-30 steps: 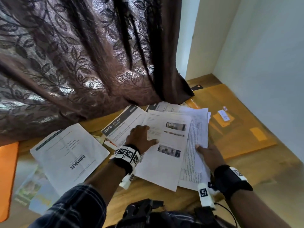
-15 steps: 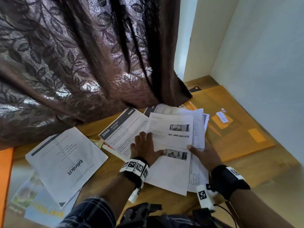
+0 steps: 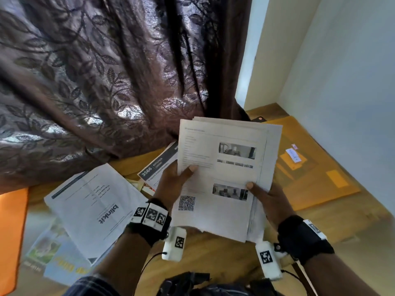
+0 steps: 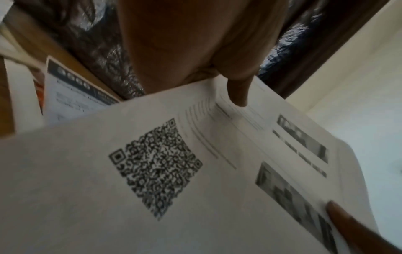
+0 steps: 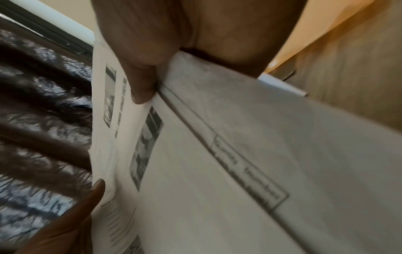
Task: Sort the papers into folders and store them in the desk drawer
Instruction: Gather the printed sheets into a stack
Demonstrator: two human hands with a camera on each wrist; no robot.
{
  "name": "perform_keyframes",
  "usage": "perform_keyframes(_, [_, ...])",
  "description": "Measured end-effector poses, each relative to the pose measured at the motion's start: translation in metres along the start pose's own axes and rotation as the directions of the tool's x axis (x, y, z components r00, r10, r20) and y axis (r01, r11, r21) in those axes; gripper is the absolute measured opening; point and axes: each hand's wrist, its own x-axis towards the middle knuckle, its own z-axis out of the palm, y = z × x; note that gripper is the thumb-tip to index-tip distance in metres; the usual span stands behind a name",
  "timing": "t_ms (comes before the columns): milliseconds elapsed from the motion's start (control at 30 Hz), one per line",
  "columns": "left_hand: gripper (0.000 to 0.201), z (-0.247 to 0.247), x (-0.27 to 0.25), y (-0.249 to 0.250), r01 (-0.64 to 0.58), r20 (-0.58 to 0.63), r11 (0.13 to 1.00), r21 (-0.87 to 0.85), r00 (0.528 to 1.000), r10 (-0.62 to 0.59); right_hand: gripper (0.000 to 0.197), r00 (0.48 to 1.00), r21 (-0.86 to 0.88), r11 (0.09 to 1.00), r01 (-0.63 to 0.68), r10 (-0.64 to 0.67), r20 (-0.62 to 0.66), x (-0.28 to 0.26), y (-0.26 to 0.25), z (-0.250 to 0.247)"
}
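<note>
A stack of white printed papers (image 3: 222, 174) with photos and a QR code is lifted off the wooden desk (image 3: 213, 257). My left hand (image 3: 177, 178) grips its left edge, thumb on top; the left wrist view shows that thumb (image 4: 238, 92) pressing the top sheet (image 4: 152, 163). My right hand (image 3: 265, 197) pinches the stack's right edge, thumb (image 5: 141, 86) over the sheets (image 5: 217, 171). An orange-yellow folder (image 3: 310, 167) lies on the desk to the right. A "blinkit" sheet (image 3: 94, 206) and a "3566 KITCHEN" sheet (image 3: 156, 167) lie to the left.
A dark leaf-patterned curtain (image 3: 106, 82) hangs over the desk's back edge. White walls (image 3: 342, 71) close the right corner. An orange folder edge (image 3: 10, 231) sits at far left, with coloured leaflets (image 3: 53, 259) under the blinkit sheet.
Both hands gathered the spread papers into one stack and lifted it off the desk toward me; earlier they pressed flat on the sheets.
</note>
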Motion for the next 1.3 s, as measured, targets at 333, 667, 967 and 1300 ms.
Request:
perform_keyframes(333, [0.037, -0.09, -0.079, 0.002, -0.181, -0.273, 0.967, -0.177, 0.953, 0.129, 0.02, 0.981, -0.015, 0.994, 0.111, -0.107, 0.162, -0.01, -0.029, 0.118])
perform_keyframes(667, [0.034, -0.141, -0.114, -0.043, -0.042, -0.101, 0.994, -0.105, 0.994, 0.031, 0.045, 0.948, -0.063, 0.978, 0.2, -0.177, 0.263, -0.029, -0.006, 0.166])
perform_keyframes(967, [0.051, -0.152, -0.1, -0.049, -0.031, -0.101, 0.985, -0.169, 0.995, 0.014, 0.031, 0.986, -0.002, 0.992, 0.129, -0.128, 0.109, -0.037, 0.016, 0.188])
perform_keyframes(1300, [0.048, -0.214, -0.089, -0.061, -0.22, 0.36, 0.847, 0.483, 0.932, 0.037, 0.072, 0.994, -0.082, 0.992, 0.095, -0.099, -0.048, -0.047, 0.014, 0.186])
